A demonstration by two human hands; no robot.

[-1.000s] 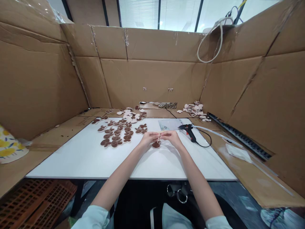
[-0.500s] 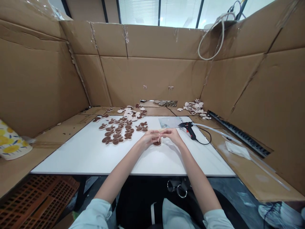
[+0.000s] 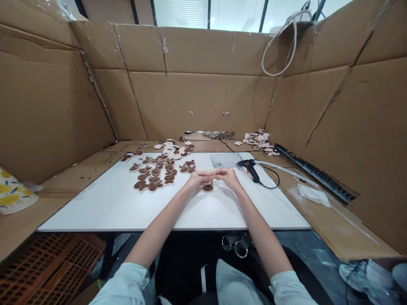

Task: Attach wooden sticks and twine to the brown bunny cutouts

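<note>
At the middle of the white board, my left hand [image 3: 198, 179] and my right hand [image 3: 227, 176] meet with fingers closed in pinches. A thin pale strand [image 3: 208, 171] runs along the fingertips of both. Just beneath them lies one brown, rounded felt-like piece [image 3: 207, 187] with a pale edge; its upper part is hidden by the fingers. To the left, many similar brown eared pieces [image 3: 155, 173] are spread out. A black hot glue gun [image 3: 252, 169] with a clear glue stick [image 3: 280, 164] rests right of my right hand.
A clear plastic sheet [image 3: 224, 160] lies behind the hands. More pale pieces [image 3: 259, 139] are heaped at the back right. Cardboard walls [image 3: 203, 95] close in three sides. A white packet [image 3: 314, 195] and a black slotted strip [image 3: 313, 173] lie to the right.
The head view has shifted slightly. My hands stay together over the brown piece, with fingers slightly rearranged and the strand still at the fingertips.
</note>
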